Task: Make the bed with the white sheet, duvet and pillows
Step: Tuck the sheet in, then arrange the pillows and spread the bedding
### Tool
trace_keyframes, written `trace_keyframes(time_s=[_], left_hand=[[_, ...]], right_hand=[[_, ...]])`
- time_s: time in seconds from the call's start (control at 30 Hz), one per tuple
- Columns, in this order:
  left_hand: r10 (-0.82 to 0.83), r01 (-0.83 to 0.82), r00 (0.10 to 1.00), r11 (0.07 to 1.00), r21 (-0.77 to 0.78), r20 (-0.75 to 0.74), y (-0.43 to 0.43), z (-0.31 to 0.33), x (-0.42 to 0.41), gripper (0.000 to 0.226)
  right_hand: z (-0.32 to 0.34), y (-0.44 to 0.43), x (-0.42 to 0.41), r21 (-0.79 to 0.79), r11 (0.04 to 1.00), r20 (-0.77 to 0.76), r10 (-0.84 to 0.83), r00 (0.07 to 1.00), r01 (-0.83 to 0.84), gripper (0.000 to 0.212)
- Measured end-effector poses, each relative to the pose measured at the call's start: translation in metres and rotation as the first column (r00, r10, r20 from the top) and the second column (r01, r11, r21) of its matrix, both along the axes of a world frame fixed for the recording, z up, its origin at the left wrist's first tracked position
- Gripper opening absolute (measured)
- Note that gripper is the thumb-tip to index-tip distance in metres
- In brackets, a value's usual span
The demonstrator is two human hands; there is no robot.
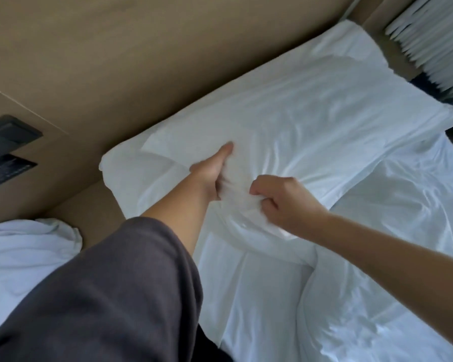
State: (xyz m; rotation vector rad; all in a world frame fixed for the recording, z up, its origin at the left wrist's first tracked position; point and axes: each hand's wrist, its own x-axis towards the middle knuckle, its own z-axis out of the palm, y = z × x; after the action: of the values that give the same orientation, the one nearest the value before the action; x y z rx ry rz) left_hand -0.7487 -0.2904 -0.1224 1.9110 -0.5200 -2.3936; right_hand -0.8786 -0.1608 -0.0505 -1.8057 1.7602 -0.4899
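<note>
1. Pillow [285, 113]: lies at the head of the bed along the tan headboard [141, 61]; its near edge is bunched over the white bedding [377, 270] (sheet or duvet, cannot tell).
2. Step, as judged: squaring the pillow. Draw the gathered cloth evenly with both hands, then smooth outward so the case lies flat.
3. Left hand [209, 178]: fingers curled into the bunched cloth, thumb stretched along the case; forearm reaches from a grey sleeve [102, 296].
4. Right hand [283, 202]: a closed fist pinching a fold of the same edge, near the left hand.
5. Surround: crumpled white bundle [24, 257], far left.
</note>
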Motion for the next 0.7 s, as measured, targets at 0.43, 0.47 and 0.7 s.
trace_keyframes(time_s=[0.43, 0.47, 0.7], left_hand=[[-0.191, 0.459, 0.747, 0.841, -0.286, 0.637, 0.022, 0.038, 0.149, 0.031], [-0.219, 0.498, 0.7, 0.832, -0.245, 0.679, 0.03, 0.041, 0.171, 0.03], [-0.33, 0.566, 0.434, 0.824, 0.031, 0.838, 0.112, 0.037, 0.296, 0.038]], right_hand=[[0.006, 0.03, 0.072, -0.005, 0.971, -0.173, 0.236, 0.956, -0.241, 0.039], [0.003, 0.027, 0.067, 0.007, 0.978, -0.222, 0.205, 0.953, -0.209, 0.044], [-0.048, 0.011, 0.048, 0.443, 0.895, -0.441, 0.162, 0.883, 0.057, 0.09]])
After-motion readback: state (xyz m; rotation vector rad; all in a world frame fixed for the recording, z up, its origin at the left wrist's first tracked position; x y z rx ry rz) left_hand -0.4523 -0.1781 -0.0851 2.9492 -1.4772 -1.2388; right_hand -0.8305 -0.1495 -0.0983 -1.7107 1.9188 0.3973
